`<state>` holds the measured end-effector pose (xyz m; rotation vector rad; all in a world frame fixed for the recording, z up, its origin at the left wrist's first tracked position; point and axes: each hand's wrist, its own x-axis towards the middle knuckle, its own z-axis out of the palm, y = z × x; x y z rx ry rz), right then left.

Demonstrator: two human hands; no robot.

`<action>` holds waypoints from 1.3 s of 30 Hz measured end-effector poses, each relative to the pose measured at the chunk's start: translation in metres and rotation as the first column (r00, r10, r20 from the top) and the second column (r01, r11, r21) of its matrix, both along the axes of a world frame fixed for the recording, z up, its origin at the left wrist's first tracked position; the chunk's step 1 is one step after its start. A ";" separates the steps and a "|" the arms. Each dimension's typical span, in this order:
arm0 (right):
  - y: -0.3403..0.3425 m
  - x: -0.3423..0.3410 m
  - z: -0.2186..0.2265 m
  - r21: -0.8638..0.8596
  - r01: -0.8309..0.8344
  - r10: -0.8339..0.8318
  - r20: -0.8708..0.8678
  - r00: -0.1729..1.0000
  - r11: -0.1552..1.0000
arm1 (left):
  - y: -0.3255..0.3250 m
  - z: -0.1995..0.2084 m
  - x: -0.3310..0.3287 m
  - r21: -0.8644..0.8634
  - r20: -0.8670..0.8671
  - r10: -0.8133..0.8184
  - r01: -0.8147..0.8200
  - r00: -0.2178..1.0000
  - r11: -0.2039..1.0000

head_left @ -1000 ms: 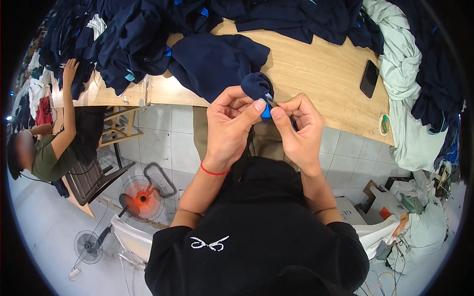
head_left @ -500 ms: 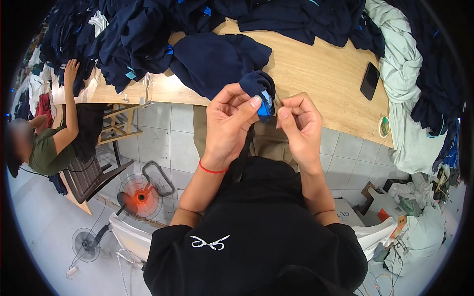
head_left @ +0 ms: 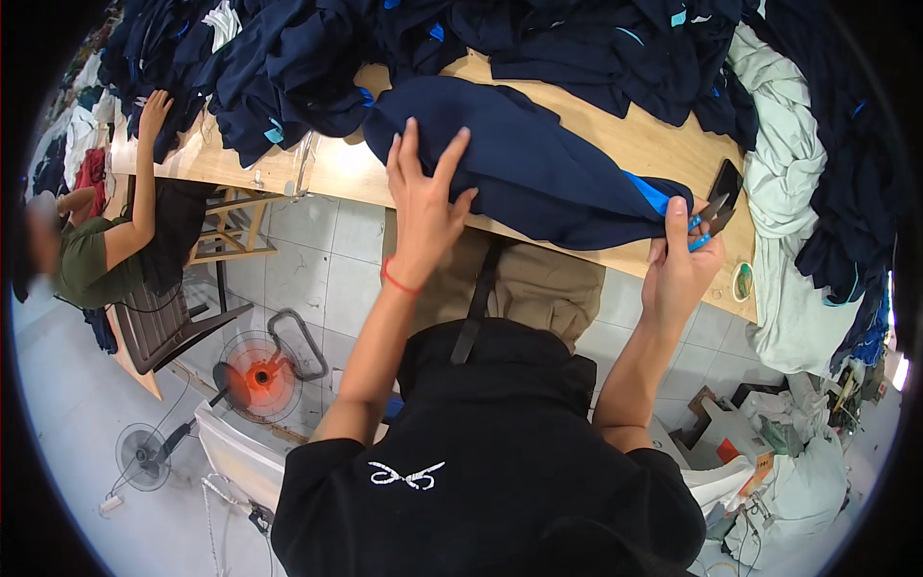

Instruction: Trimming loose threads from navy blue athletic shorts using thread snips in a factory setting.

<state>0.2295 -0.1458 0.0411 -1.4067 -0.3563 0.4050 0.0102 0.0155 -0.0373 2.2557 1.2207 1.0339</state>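
Observation:
A navy cloth garment (head_left: 538,168) lies stretched along the front of the wooden table, with a bright blue inner strip (head_left: 646,195) showing at its right end. My left hand (head_left: 423,197) is open over the garment's left part, fingers spread and fingertips on the cloth. At the right end, my right hand (head_left: 685,255) is closed, its thumb pressing the cloth's narrow end. The same hand holds small thread snips (head_left: 716,209) with dark blades and blue handles, the blades pointing up and away from the palm.
Navy garments (head_left: 288,77) are heaped along the table's (head_left: 338,168) far side. A black phone (head_left: 726,181) and pale green cloth (head_left: 779,154) lie to the right. Another person (head_left: 106,240) works at the left, their hand on dark cloth. Fans (head_left: 260,377) stand on the floor.
My hands have moved apart: the left has let go of the bunched cloth and spread over the garment. My right hand has gone right with the garment's end, and the snips now show in it.

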 end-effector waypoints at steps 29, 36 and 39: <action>0.020 -0.014 -0.135 -0.389 -0.007 0.075 0.161 0.984 0.921 | 0.008 -0.056 -0.006 -0.389 -0.068 -0.146 0.109 0.987 0.915; 0.031 0.025 -0.065 -0.353 0.212 0.009 0.533 0.846 0.911 | 0.031 0.003 -0.017 -0.455 0.345 0.092 0.081 0.934 0.887; 0.031 0.070 -0.029 -0.211 0.319 -0.137 0.596 0.791 0.924 | 0.019 0.070 -0.013 -0.263 0.579 0.205 -0.058 0.789 0.963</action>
